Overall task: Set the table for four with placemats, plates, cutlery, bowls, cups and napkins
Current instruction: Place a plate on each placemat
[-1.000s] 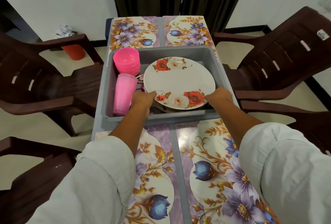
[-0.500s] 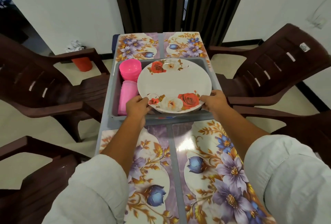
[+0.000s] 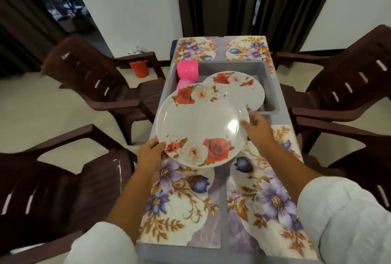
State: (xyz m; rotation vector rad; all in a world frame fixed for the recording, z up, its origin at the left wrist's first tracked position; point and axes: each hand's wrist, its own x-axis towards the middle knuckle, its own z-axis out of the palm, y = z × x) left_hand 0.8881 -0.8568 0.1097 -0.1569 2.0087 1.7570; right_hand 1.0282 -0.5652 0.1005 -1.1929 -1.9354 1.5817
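I hold a white plate with red roses (image 3: 201, 124) in the air over the near end of the grey bin and the near-left floral placemat (image 3: 179, 200). My left hand (image 3: 151, 153) grips its lower-left rim. At the plate's right rim my right hand (image 3: 258, 132) is blurred, thumb over the edge; whether it grips is unclear. More matching plates (image 3: 239, 88) lie stacked in the grey bin (image 3: 273, 86). Pink bowls (image 3: 187, 70) and pink cups (image 3: 182, 84) stand at the bin's left side.
Floral placemats lie at the near right (image 3: 264, 200), far left (image 3: 194, 49) and far right (image 3: 247, 49) of the narrow table. Brown plastic chairs stand on the left (image 3: 101, 86), near left (image 3: 63, 189) and right (image 3: 342, 86). A red bucket (image 3: 139, 69) sits on the floor.
One plate has come up off the stack in the bin and moved toward me and to the left. My right hand has shifted along its right rim and is blurred.
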